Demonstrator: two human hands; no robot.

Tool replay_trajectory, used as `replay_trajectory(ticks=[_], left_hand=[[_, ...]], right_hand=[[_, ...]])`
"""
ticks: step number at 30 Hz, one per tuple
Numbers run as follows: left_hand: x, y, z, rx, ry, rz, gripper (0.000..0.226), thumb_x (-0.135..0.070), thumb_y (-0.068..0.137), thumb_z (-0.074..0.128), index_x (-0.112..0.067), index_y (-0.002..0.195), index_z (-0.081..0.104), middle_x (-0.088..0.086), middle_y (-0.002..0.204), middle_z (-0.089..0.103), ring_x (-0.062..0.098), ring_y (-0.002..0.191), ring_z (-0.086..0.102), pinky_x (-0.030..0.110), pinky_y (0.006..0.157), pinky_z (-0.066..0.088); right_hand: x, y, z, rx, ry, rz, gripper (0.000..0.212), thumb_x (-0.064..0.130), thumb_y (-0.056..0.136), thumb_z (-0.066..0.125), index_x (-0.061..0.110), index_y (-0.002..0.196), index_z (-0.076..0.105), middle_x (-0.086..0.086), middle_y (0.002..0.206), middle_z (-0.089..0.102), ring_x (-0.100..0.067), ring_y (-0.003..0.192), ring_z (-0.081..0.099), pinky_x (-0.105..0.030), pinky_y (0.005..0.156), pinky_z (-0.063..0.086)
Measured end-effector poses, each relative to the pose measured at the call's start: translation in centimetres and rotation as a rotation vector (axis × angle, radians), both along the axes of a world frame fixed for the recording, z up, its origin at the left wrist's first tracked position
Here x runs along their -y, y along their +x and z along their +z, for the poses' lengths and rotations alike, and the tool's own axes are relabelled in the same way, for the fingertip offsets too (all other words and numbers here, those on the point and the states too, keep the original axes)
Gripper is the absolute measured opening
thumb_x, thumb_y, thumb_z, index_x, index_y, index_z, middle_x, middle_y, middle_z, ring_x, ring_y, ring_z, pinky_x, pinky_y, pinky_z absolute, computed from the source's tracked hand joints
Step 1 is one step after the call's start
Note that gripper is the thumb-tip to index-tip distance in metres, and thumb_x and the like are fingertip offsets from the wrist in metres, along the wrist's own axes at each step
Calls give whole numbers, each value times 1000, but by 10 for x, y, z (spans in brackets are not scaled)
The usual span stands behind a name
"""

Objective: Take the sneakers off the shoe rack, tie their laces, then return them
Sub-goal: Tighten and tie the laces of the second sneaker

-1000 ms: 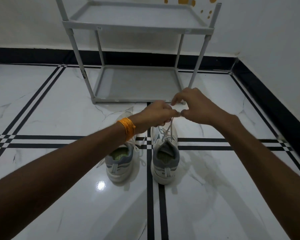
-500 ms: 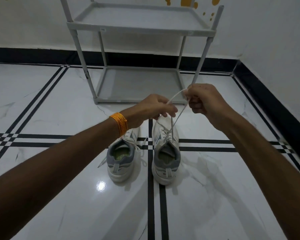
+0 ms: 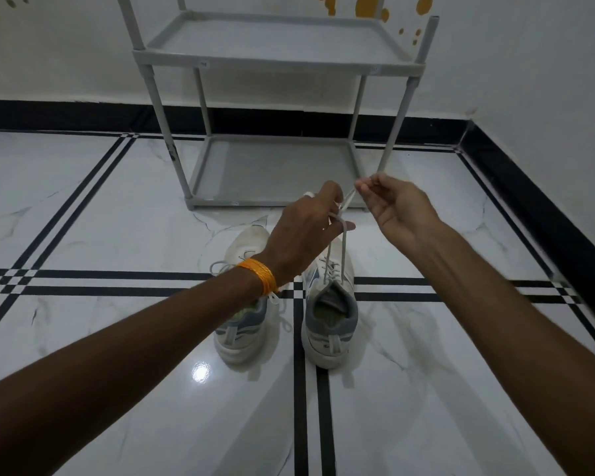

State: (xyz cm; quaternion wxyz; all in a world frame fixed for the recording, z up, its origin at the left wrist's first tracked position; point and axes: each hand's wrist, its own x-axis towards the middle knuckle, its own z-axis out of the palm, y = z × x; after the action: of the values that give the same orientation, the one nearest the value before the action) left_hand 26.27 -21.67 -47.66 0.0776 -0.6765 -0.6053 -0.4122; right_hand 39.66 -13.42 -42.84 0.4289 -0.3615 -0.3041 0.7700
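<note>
Head view: both hands up over the right sneaker (image 3: 330, 310), working its laces (image 3: 337, 255). Left hand (image 3: 306, 231) closed, fingers curled round the laces w/ a loop showing past the thumb; two strands drop from it down to the sneaker's eyelets. Orange band (image 3: 259, 274) on the left wrist. Right hand (image 3: 397, 207) palm partly up, thumb + forefinger pinching one lace end, which runs taut down-left to the left hand; other fingers loosely curled.

Right sneaker sits on the floor (image 3: 117, 218), heel toward camera, on a black tile stripe. Left sneaker (image 3: 244, 304) just beside it on the left, partly hidden by the left forearm; its laces (image 3: 282, 310) lie loose, spilling over the side toward the gap betw. the two.

Rack (image 3: 275, 60) stands behind the sneakers, against the wall, grey, two shelves in view, nothing on either. Orange splotches (image 3: 368, 5) on the wall above it.
</note>
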Motion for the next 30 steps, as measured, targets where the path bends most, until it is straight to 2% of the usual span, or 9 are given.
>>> replay_trajectory(ticks=[3, 6, 9, 13, 17, 21, 23, 26, 30], left_hand=[[-1, -3, -5, -5, -21, -5, 21, -29, 85, 72, -9, 85, 68, 3, 68, 70, 16, 59, 61, 27, 57, 49], [-3, -3, 6, 492, -420, -39, 18, -22, 84, 71, -5, 81, 73, 0, 66, 72, 3, 49, 60, 16, 49, 47], [-6, -8, 23, 927, -847, -116, 16, -22, 83, 65, -8, 77, 69, -5, 60, 64, 4, 44, 44, 16, 42, 32], [-9, -13, 25, 1101, -896, -185, 20, -25, 89, 55, -17, 71, 59, -8, 51, 54, 6, 44, 36, 17, 39, 26], [-9, -13, 18, 1196, -825, -178, 19, -22, 91, 52, -12, 76, 60, -8, 48, 53, 6, 47, 40, 17, 42, 30], [-9, -20, 7, 839, -632, -23, 22, -22, 86, 64, -3, 88, 74, 3, 71, 72, 7, 56, 56, 15, 49, 41], [-5, -29, -3, 568, -525, 24, 15, -22, 83, 71, -8, 84, 76, 2, 70, 73, 7, 60, 65, 16, 55, 48], [0, -51, -24, 223, -467, 118, 11, -22, 80, 75, -11, 83, 77, 1, 73, 74, 13, 66, 68, 24, 65, 54], [12, -86, -52, -114, -610, 254, 5, -8, 80, 71, -5, 84, 74, 13, 84, 73, 26, 76, 62, 31, 72, 50]], right_hand=[[-2, -2, -25, 64, -180, 30, 10, -6, 92, 53, -5, 101, 58, -28, 122, 61, -30, 92, 69, -30, 73, 62], [5, -2, -38, 311, -190, 169, 32, 1, 88, 59, -3, 119, 52, -27, 126, 53, -33, 99, 66, -36, 82, 61], [16, 2, -34, 664, 137, 149, 31, 12, 88, 62, 4, 118, 57, -17, 117, 59, -30, 102, 65, -32, 70, 58], [34, 7, -15, 692, 464, 248, 26, 28, 91, 63, 7, 106, 63, -9, 95, 69, -23, 84, 72, -26, 58, 56], [37, 10, -11, 828, 579, 386, 31, 31, 81, 77, 8, 97, 64, -6, 82, 73, -18, 68, 72, -24, 56, 53], [25, 21, -17, 972, 726, 241, 19, 28, 81, 76, 10, 78, 74, 4, 67, 67, -6, 63, 60, -19, 59, 43], [15, 29, -24, 1220, 864, 156, 19, 30, 79, 78, 11, 78, 75, 0, 74, 71, -12, 72, 64, -24, 64, 45], [-1, 44, -37, 1621, 967, 101, 21, 31, 79, 78, 11, 81, 72, -4, 69, 65, -20, 65, 61, -26, 60, 42], [-11, 67, -52, 2087, 784, 309, 18, 18, 76, 78, 8, 86, 67, 0, 63, 50, -19, 61, 54, -22, 51, 34]])
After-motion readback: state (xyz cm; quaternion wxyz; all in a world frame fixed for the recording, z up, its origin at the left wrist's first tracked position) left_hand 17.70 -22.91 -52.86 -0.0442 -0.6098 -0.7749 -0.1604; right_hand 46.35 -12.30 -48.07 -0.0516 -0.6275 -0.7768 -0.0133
